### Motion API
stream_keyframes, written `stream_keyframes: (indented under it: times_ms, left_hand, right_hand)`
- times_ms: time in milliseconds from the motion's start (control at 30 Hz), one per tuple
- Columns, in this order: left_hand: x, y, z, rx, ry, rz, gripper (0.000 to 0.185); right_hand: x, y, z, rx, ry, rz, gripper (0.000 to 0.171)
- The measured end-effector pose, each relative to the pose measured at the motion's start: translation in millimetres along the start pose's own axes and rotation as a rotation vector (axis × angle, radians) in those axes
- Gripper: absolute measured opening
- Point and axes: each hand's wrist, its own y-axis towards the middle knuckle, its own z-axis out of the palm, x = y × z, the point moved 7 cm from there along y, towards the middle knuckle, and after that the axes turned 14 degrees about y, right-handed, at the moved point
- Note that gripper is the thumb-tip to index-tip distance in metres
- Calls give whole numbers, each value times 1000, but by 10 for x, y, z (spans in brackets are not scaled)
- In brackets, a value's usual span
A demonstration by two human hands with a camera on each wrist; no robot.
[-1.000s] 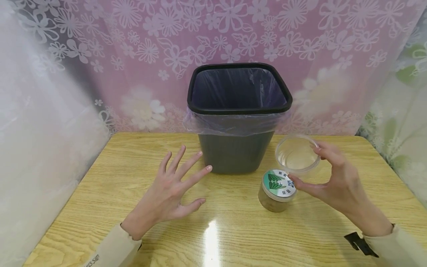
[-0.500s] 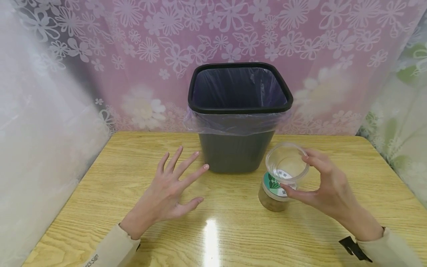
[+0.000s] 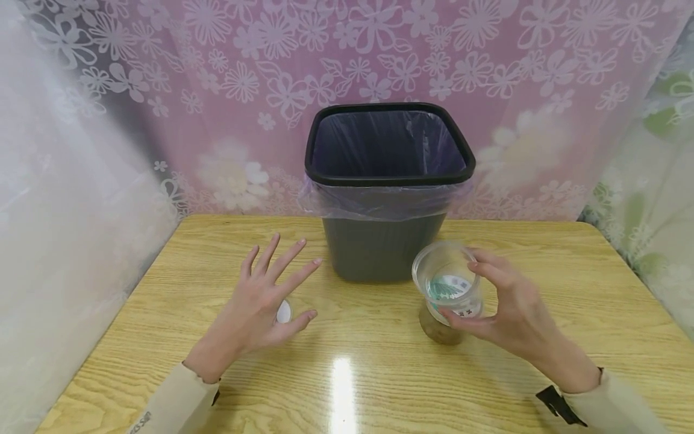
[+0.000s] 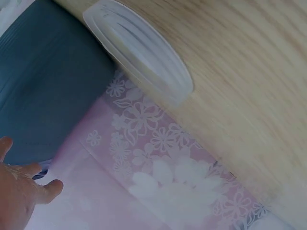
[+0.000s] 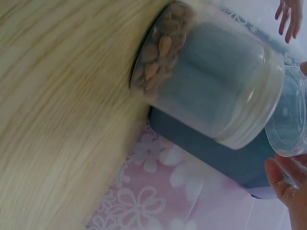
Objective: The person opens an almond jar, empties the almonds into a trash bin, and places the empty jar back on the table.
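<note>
The right hand (image 3: 509, 313) pinches a clear cup (image 3: 446, 274) just above the jar (image 3: 449, 307) of nuts, so the cup looks almost on. The left hand (image 3: 265, 301) hovers spread out over a small lid (image 3: 283, 311) on the surface (image 3: 379, 374).

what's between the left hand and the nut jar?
Head view: only bare table, with a glare spot, separates the left hand from the nut jar. A small white lid lies under that hand.
</note>
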Motion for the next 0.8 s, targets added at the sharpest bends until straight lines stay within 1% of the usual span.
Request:
stream_keyframes:
  times_ms: [167,400,533,667,800]
  left_hand:
    - [61,-33,9,7,10,-14,70]
    - [141,-77,34,5,21,-35,71]
    - [176,-104,60,11,22,-44,73]
    - [210,-128,84,24,23,-59,75]
    - [235,-142,96,35,34,-68,77]
  right_hand:
    - [-5,-22,89,44,25,4,66]
    - [16,0,206,79,8,20,67]
    - [44,17,273,91,-1,3,65]
    - [76,30,333,89,-7,-34,62]
    - [79,30,394,109,-8,-24,63]
